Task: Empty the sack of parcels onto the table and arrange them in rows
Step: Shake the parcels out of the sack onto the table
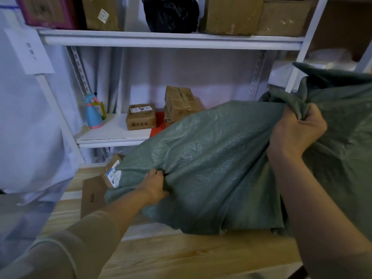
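Note:
A large grey-green woven sack (211,158) lies bulging across the wooden table (181,254), tilted with its left end low. My left hand (154,188) grips a fold of the sack near that low left end. My right hand (296,131) clutches bunched sack fabric higher up at the right. A brown parcel with a white and blue label (112,171) pokes out at the sack's left end, above a flat cardboard parcel (92,196) lying on the table. The sack hides whatever else is inside it.
White shelving (171,40) stands behind the table. Its lower shelf holds brown boxes (141,116) (179,103), a red item (158,125) and a blue spray bottle (93,111). The upper shelf carries cardboard boxes (231,15) and a black bag (171,14). White sheeting (26,117) hangs at left.

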A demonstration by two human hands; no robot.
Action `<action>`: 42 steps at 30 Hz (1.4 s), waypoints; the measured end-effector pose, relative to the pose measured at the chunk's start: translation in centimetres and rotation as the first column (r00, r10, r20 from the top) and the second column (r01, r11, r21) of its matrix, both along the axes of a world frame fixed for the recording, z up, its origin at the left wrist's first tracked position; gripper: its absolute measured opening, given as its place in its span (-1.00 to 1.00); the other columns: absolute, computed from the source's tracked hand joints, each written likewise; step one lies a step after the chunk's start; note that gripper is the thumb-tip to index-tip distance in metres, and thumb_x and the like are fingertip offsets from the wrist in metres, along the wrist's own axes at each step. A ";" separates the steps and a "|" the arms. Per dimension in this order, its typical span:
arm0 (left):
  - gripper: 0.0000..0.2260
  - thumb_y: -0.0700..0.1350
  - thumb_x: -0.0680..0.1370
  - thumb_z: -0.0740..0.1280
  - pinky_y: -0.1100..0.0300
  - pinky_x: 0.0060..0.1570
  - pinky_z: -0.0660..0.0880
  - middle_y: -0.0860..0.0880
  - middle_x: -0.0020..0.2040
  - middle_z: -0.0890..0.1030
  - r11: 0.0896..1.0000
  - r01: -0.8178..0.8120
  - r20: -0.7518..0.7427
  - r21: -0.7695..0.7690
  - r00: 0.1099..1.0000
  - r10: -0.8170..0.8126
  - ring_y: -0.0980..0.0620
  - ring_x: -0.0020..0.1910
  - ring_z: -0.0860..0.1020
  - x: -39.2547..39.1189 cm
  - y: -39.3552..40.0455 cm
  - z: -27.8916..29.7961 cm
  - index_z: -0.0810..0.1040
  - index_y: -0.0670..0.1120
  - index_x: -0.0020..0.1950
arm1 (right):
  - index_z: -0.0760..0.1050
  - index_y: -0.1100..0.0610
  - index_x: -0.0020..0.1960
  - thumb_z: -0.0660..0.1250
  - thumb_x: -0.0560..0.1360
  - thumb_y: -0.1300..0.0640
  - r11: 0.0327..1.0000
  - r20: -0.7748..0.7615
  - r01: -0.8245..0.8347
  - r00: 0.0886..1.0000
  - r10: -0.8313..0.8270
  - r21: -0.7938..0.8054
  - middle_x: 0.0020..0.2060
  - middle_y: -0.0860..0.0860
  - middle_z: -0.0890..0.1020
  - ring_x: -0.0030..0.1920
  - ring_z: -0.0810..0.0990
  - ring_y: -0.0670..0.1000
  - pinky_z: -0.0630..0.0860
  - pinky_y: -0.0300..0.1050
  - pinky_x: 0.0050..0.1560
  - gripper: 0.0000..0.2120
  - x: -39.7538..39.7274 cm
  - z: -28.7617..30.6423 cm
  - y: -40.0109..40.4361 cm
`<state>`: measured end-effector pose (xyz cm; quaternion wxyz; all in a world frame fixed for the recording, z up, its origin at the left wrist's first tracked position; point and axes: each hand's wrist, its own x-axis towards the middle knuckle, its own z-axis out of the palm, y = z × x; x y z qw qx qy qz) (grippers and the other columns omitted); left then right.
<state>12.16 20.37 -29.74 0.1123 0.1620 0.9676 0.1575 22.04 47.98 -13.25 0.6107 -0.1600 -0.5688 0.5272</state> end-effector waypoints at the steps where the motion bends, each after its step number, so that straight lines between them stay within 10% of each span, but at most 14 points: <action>1: -0.47 -0.02 0.49 0.43 0.03 0.35 0.36 -0.20 0.38 0.42 0.999 -0.009 -0.030 0.046 0.999 0.010 -0.18 0.35 0.41 0.2 0.0 -0.1 0.39 -0.18 0.40 | 0.11 -0.01 -0.39 0.32 0.49 0.22 1.000 -0.016 -0.011 1.000 0.011 0.009 -0.45 -0.13 0.20 -0.40 0.15 -0.19 0.19 -0.17 -0.31 -0.55 0.0 0.3 -0.1; 8: -0.62 -0.09 0.55 0.36 0.07 0.30 0.41 -0.14 0.31 0.56 0.973 0.002 -0.034 0.232 0.999 0.006 -0.14 0.27 0.52 1.1 0.1 0.4 0.47 -0.07 0.37 | 0.14 -0.01 -0.40 0.32 0.48 0.26 0.998 -0.111 -0.029 0.993 0.036 0.063 -0.46 -0.15 0.21 -0.43 0.18 -0.21 0.21 -0.26 -0.33 -0.55 0.2 2.1 -0.4; 16: -0.11 0.08 0.34 0.55 -0.04 0.45 0.27 -0.07 0.51 0.27 1.000 0.029 0.008 -0.001 1.000 -0.029 -0.18 0.44 0.30 2.8 -0.3 0.1 0.18 0.05 0.57 | 0.16 -0.02 -0.41 0.32 0.44 0.28 0.997 -0.131 -0.004 0.991 0.014 0.074 -0.46 -0.15 0.25 -0.44 0.21 -0.23 0.24 -0.29 -0.34 -0.58 1.3 3.0 -0.1; 42: -0.13 0.11 0.51 0.41 -0.04 0.38 0.30 -0.30 0.51 0.03 0.721 -0.596 0.366 0.354 0.797 0.480 -0.34 0.38 0.33 13.8 3.9 -0.8 -0.11 0.02 0.61 | 0.23 -0.03 -0.38 0.35 0.41 0.25 0.999 -0.117 -0.042 0.992 0.039 -0.024 -0.43 -0.17 0.34 -0.35 0.32 -0.13 0.38 -0.23 -0.31 -0.64 8.6 3.8 1.4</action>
